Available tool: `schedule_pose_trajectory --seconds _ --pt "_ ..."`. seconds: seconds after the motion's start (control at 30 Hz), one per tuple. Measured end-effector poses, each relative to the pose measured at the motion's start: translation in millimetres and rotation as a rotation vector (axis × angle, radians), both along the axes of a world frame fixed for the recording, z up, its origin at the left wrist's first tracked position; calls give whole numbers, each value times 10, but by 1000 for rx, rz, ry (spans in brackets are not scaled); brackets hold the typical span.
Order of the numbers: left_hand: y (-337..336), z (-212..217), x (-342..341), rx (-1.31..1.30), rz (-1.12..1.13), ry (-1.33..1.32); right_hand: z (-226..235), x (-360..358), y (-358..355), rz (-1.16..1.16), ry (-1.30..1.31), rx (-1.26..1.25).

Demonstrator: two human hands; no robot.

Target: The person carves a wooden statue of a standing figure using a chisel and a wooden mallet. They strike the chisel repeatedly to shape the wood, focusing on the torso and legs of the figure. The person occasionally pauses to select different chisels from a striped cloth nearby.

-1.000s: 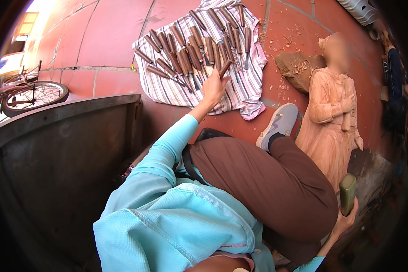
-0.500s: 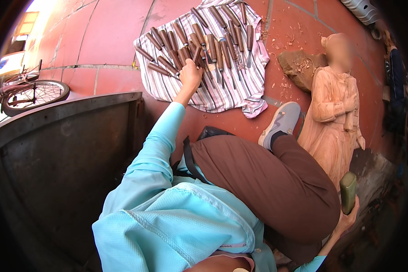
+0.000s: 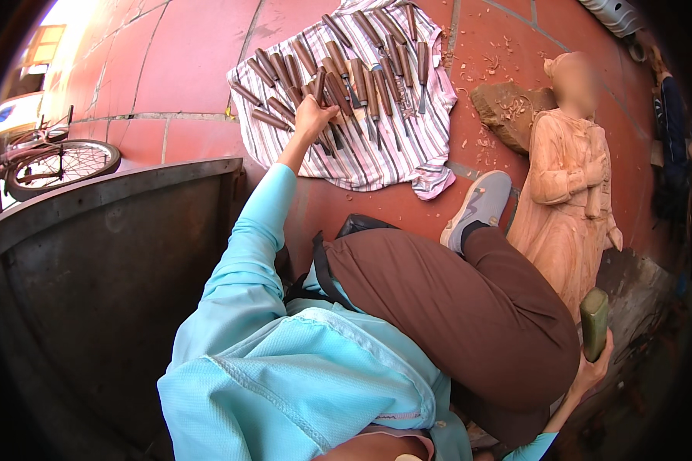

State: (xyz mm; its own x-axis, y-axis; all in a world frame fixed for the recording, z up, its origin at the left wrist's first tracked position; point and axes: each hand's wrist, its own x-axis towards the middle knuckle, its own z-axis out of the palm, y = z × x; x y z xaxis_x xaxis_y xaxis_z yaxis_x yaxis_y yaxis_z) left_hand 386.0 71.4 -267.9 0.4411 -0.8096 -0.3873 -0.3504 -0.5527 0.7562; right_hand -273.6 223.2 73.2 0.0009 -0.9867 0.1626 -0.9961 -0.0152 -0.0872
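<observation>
A white striped cloth (image 3: 384, 165) lies on the red tiled floor with several wooden-handled carving chisels (image 3: 365, 73) laid across it in rows. My left hand (image 3: 313, 121) reaches out over the left part of the rows, its fingers curled around one chisel's handle. Low at the right, my right hand (image 3: 592, 370) grips a green block-like mallet (image 3: 594, 323) upright. Beside that mallet a carved wooden statue (image 3: 569, 192) of a robed figure lies on the floor, right of my bent leg.
A rough chunk of wood (image 3: 507, 107) with shavings (image 3: 484, 142) around it lies by the statue's head. My grey shoe (image 3: 477, 207) rests just below the cloth. A large dark metal panel (image 3: 92, 292) fills the left side, with a bicycle wheel (image 3: 61, 163) behind it.
My left hand has slid leftward and slightly farther out across the chisels on the cloth, and its fingers have closed on a handle. The right hand with the mallet has stayed put.
</observation>
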Motion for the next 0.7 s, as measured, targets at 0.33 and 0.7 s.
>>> schedule_pose_trajectory --seconds 0.33,0.7 --pt "125 165 21 102 -60 -367 -9 -16 -4 23 5 -3" --pt "232 187 -15 79 195 -416 -8 -22 7 8 -13 -4"
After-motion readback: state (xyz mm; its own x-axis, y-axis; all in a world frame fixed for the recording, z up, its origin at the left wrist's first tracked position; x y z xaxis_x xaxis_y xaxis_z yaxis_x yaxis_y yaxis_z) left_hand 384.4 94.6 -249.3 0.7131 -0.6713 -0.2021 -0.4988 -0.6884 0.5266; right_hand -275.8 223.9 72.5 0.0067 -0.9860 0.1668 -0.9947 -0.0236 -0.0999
